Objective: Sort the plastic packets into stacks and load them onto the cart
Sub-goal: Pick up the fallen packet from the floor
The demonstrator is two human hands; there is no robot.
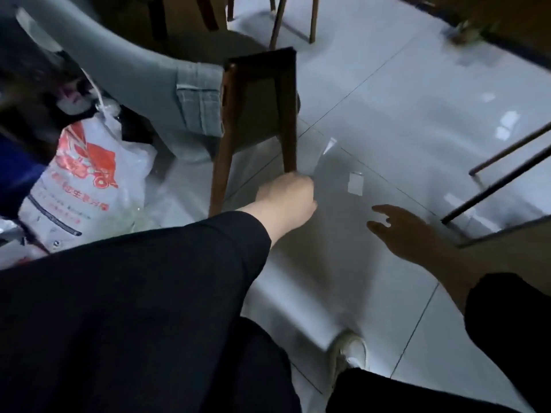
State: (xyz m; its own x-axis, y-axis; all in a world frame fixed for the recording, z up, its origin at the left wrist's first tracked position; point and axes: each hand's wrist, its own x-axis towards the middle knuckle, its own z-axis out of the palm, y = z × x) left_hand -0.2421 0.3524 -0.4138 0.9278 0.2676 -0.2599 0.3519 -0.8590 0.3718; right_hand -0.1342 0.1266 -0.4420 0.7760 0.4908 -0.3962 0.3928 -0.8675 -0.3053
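Note:
A large clear plastic packet point(343, 186) with a small white label lies over the pale tiled floor, blurred and hard to outline. My left hand point(287, 198) is closed on its left edge, right beside a leg of the wooden stool point(259, 114). Hovering over the packet's right side is my right hand point(408, 231), fingers spread and holding nothing. Both arms are in dark sleeves. I cannot make out any stack of packets.
A white plastic bag with red print point(83, 180) sits on the floor at left among clutter. Another person's leg in grey jeans point(179, 93) is behind the stool. Dark metal rods point(504, 174) and a flat edge point(507, 234) stand at right. My white shoe point(348, 353) is below.

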